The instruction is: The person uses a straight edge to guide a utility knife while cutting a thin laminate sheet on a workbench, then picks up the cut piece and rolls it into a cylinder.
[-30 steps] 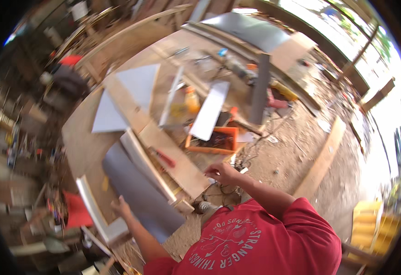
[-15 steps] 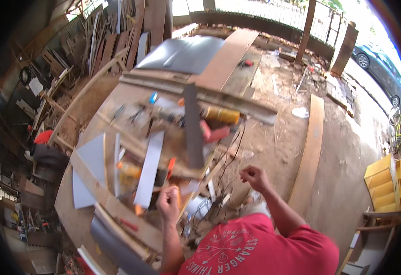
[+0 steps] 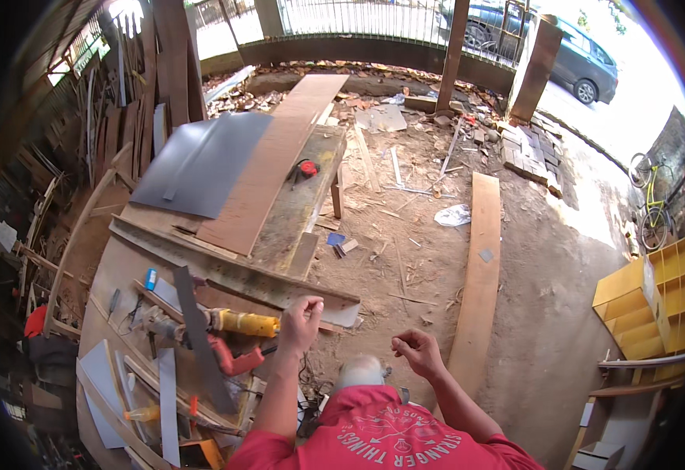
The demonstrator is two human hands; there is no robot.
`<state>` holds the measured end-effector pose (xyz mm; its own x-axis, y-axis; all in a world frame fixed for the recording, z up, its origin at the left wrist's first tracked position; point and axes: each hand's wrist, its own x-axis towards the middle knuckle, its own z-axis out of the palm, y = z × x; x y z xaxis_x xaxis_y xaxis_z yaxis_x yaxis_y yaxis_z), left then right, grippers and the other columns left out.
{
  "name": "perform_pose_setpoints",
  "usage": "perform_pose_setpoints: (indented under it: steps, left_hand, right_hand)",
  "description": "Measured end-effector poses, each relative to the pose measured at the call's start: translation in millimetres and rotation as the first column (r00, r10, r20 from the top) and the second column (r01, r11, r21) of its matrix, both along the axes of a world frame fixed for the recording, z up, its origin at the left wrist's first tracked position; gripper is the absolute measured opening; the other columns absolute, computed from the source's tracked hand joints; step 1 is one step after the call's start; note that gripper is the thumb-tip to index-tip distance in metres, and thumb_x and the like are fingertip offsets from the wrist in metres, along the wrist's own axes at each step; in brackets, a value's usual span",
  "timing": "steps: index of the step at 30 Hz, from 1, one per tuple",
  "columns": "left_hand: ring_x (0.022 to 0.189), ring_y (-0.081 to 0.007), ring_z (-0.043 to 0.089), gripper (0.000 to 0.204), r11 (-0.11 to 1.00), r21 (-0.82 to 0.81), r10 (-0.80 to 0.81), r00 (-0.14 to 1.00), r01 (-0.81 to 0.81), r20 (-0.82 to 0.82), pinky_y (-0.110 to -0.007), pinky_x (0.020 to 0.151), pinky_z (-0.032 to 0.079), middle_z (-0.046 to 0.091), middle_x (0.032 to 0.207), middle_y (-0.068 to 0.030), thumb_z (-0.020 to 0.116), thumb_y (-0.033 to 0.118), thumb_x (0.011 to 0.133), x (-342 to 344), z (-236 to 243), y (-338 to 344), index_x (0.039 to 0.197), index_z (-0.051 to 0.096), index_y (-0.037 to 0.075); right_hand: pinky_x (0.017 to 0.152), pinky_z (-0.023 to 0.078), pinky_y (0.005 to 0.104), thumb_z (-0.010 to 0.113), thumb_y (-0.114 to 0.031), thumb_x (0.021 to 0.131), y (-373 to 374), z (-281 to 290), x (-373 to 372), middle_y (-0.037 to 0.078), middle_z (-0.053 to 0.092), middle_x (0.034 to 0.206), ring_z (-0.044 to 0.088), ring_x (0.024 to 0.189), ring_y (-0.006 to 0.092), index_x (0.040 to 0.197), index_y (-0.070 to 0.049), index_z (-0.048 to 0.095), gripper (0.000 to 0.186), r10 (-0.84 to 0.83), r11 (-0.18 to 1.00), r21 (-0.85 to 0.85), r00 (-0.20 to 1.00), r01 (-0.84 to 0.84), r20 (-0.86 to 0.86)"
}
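My left hand is raised by the near end of a long worn board, its fingers curled and pressed together. What it holds, if anything, is too small to make out. My right hand hangs above the dirt floor, thumb and fingertips pinched; nothing I can name shows there. Left of my left hand, on the cluttered bench, lies a yellow and red power tool, partly beneath a dark narrow strip. A white strip lies nearer to me.
A grey sheet and a brown plank lie across the far bench beside a red tape measure. Another long plank lies on the littered floor. A yellow shelf unit stands at right, a person in dark clothes at far left.
My view has swung to the right, so the bench sits further left. My left hand has come up and forward, away from the near bench clutter. Both hands keep their fingers closed.
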<state>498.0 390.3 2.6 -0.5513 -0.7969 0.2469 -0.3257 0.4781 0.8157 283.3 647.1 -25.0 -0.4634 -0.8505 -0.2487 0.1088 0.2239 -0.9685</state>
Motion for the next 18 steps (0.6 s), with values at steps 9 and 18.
perform_pose_setpoints:
  steps: [9,18]
  left_hand:
    - [0.093,-0.0311,0.079,0.02,0.982,0.152,0.103,0.99,-0.117,0.095,-0.041,0.083,0.061,0.079,0.099,-0.0173,0.07,0.021,0.104,-138.8,-45.7,-113.5,0.112,0.075,0.003]
    - [0.095,-0.0309,0.078,0.017,0.945,0.218,0.222,0.969,-0.242,0.109,-0.041,0.085,0.061,0.079,0.104,-0.0167,0.072,0.015,0.103,-303.0,-24.1,-233.4,0.113,0.075,0.002]
  right_hand:
    - [0.078,0.062,0.0307,0.077,-0.016,0.104,-163.3,10.0,-189.4,0.008,0.079,0.096,0.075,0.086,0.0138,0.114,0.005,0.075,0.023,0.129,0.99,0.058,0.99,-0.126,-0.05]
    - [0.074,0.062,0.0313,0.076,-0.017,0.104,-261.5,-27.9,-419.3,0.01,0.079,0.092,0.075,0.08,0.0145,0.111,0.004,0.075,0.022,0.116,0.954,0.291,0.986,-0.076,-0.122]
